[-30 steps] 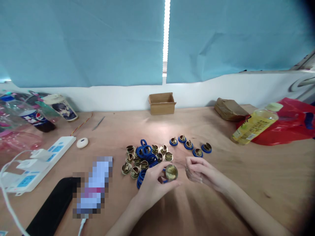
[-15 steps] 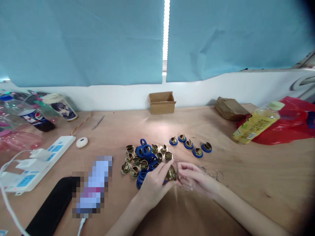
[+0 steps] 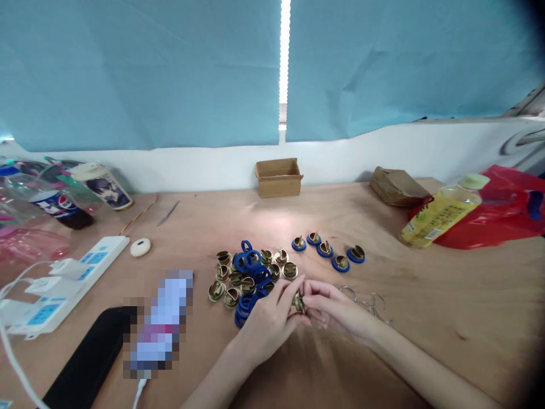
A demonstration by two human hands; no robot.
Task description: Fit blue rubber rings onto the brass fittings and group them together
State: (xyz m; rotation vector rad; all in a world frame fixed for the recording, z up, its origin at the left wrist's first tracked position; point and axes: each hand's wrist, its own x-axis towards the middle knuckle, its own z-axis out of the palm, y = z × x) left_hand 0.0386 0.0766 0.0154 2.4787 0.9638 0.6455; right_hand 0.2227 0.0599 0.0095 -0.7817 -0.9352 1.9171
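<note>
Head view: the left hand (image 3: pixel 272 315) grips a brass cap (image 3: pixel 297 303) at its two o'clock, edge-on; the right hand (image 3: pixel 338 309), nearly touching from three o'clock, has curled fingers, grip hidden. Beyond, at one o'clock, lie blue-ringed caps (image 3: pixel 325 249).

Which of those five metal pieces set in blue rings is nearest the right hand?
The front piece, lowest of the five in the picture; the other four sit farther from the right hand.
</note>
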